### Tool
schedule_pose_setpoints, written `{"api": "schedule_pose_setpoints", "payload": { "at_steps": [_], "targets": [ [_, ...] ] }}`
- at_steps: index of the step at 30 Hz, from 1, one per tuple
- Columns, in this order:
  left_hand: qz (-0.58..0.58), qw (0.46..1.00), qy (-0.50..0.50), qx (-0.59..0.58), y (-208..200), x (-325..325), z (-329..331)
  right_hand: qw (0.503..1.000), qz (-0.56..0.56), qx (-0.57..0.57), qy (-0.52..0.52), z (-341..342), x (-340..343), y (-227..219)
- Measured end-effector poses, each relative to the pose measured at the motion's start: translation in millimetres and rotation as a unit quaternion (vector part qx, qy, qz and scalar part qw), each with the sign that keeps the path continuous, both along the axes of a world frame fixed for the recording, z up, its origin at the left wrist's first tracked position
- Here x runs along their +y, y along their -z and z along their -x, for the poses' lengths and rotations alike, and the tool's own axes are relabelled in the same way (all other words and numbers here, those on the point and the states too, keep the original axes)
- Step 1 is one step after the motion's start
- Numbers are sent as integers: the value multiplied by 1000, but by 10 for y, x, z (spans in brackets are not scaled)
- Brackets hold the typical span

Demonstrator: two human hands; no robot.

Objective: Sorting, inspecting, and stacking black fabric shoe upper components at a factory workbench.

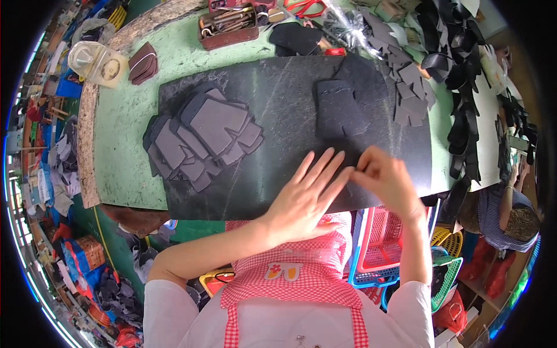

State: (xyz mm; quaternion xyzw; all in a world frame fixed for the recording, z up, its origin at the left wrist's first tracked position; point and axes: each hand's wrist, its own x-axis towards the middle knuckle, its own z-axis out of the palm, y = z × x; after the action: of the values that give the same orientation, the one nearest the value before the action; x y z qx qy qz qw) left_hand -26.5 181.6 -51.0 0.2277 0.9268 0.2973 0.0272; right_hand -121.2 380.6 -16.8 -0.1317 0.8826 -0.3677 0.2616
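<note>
My left hand [310,194] reaches over the near edge of a black work mat [278,104], its fingers stretched out and pointing away from me. Close beside its fingertips is my right hand [386,178], with the fingers curled into a pinch; whatever they hold, if anything, is hidden. Beyond both hands lies a dark notched fabric piece [341,110], apart from the fingers, with more dark pieces [365,78] behind it. A loose heap of grey notched pieces [217,124] covers the mat's left part.
A tin of tools [229,28] stands at the far edge of the green table [125,151]. A clear plastic container [98,64] and folded maroon pieces [143,62] sit far left. Strips of black parts [464,116] hang at right. Plastic baskets [380,243] stand below; another person [505,214] works at far right.
</note>
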Motion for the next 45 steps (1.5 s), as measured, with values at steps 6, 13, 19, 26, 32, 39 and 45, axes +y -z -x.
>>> {"api": "schedule_pose_setpoints", "payload": {
  "at_steps": [6,13,19,26,32,39,45],
  "targets": [
    [30,990,110,80,158,-122,-247,944,2,292,153,975,703,284],
    [176,950,-245,75,-467,-709,96,863,-168,416,231,1478,804,520],
    [23,988,-99,113,1,-8,748,924,-44,364,108,1281,481,304],
    [-4,987,-52,152,247,-272,726,912,17,383,145,1629,736,396],
    [-53,989,-52,128,133,-316,706,918,-93,382,49,1803,730,307],
    [-118,976,-118,142,108,-285,850,922,-95,370,64,1895,829,289],
    [-160,950,-257,82,47,-280,1108,860,-36,503,71,1720,713,264]
  ]
}}
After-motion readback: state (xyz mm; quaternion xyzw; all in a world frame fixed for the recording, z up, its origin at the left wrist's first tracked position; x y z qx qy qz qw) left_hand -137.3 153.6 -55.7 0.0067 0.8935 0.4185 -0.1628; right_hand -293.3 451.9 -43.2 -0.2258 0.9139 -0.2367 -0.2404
